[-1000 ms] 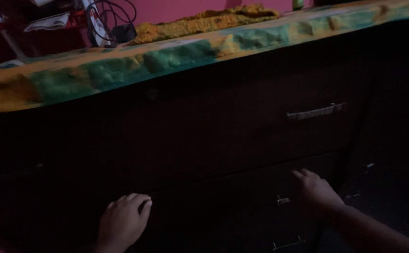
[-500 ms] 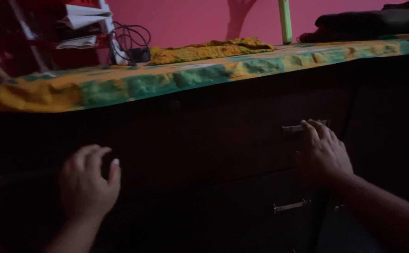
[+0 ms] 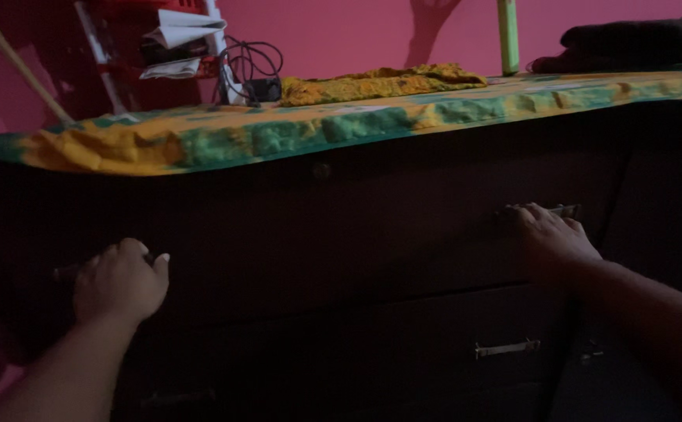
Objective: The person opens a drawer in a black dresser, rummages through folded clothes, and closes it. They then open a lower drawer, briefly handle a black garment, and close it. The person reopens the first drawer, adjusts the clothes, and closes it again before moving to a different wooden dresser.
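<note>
Yellow-green cloth (image 3: 294, 137) (rumpled), cables (image 3: 251, 74), pink wall (image 3: 341, 35).

the left hand (image 3: 120, 283) closes on the left handle (image 3: 66, 272) of a dark drawer (image 3: 317, 234). the right hand (image 3: 550, 237) covers the right handle (image 3: 567, 210). a yellow-green cloth (image 3: 278, 137) lies above.

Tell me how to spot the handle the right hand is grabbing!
Find the long dark wooden cabinet with the yellow-and-green patterned cloth draped over its top. On the upper wide drawer, near its right end, sits a slim metal bar handle under the right hand. Unlike the bare metal handle on the lower drawer, fingers cover most of it.
</note>
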